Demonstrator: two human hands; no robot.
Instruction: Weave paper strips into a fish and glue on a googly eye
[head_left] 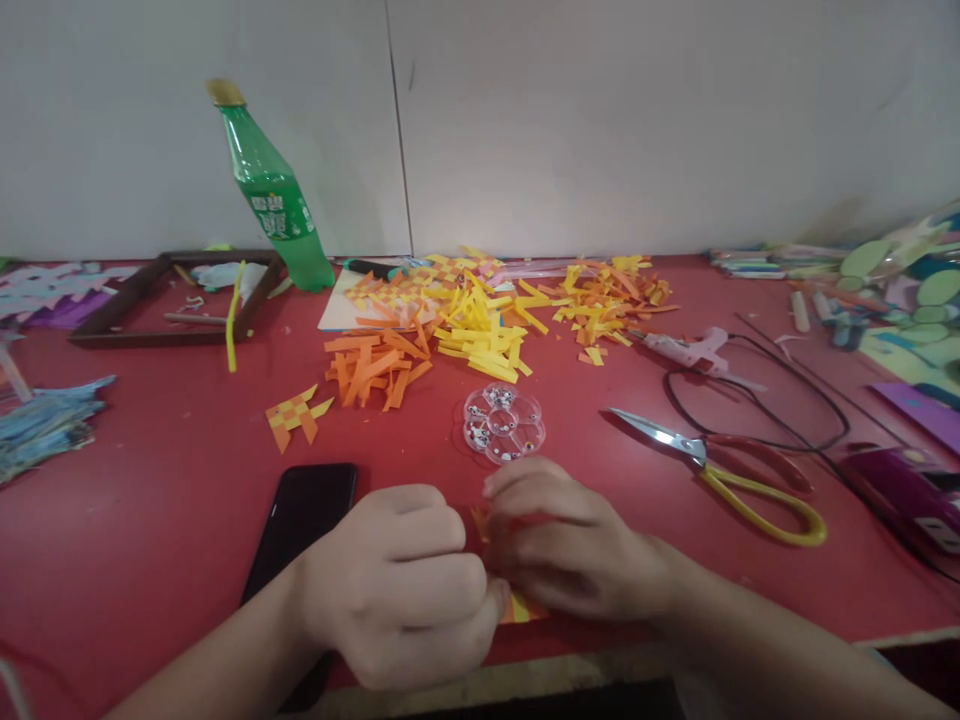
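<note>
Near the front edge of the table, my left hand is closed, its thumb side against a woven orange and yellow paper piece. Curled over the same piece is my right hand, slightly blurred. Most of the paper is hidden beneath my fingers. Just beyond my hands stands a clear flower-shaped bead box with small googly eyes in several compartments. A finished-looking woven paper fish lies further left. Part of a black phone shows beside my left hand.
Orange strips and yellow strips lie heaped at the back. Scissors and a corded glue gun lie right. A green bottle stands by a brown frame. The red table meets a wall.
</note>
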